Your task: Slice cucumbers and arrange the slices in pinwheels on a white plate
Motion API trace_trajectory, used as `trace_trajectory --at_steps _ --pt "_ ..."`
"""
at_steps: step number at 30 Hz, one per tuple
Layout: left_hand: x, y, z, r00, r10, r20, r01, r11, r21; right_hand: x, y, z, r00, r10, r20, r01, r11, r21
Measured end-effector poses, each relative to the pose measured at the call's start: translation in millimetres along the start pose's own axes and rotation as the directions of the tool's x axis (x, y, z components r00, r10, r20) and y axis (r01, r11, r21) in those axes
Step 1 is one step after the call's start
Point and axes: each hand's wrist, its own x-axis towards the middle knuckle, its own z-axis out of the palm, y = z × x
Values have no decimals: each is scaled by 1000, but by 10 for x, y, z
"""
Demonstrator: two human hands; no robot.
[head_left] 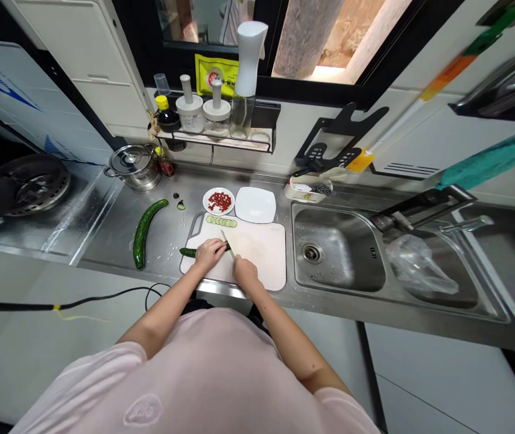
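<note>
Left hand (209,253) curled, pressing down on a cucumber (189,252) at the cutting board (257,259); right hand (245,271) closed around a kitchen knife (227,243); blade just beside the left fingertips (219,246); cucumber rolling could carry the edge into them; cucumber slices (221,222) lie along the board's far edge.

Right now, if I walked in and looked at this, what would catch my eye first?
Your eye would go to the middle of the steel counter, where a left hand holds a cucumber piece on a white cutting board and a right hand holds a knife. A long cucumber lies left of the board, and a plate of chopped red food sits behind it. A steel sink fills the right.
</note>
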Motion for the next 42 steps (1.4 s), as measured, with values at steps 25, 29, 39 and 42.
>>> trace_trajectory --at_steps 25,29,39,42 --pt "-11 9 -3 1000 7 -14 -7 1000 5 -308 172 100 999 9 36 -9 1000 -15" --pt "-14 -1 4 1000 9 -17 -9 1000 4 -335 190 126 999 9 41 -9 1000 -1" --pt "-19 5 3 1000 4 -3 -3 1000 12 -156 112 79 1000 -12 15 12 1000 -3" --pt "-19 -2 8 1000 5 -5 -5 1000 9 -53 61 63 1000 -11 1 11 1000 3"
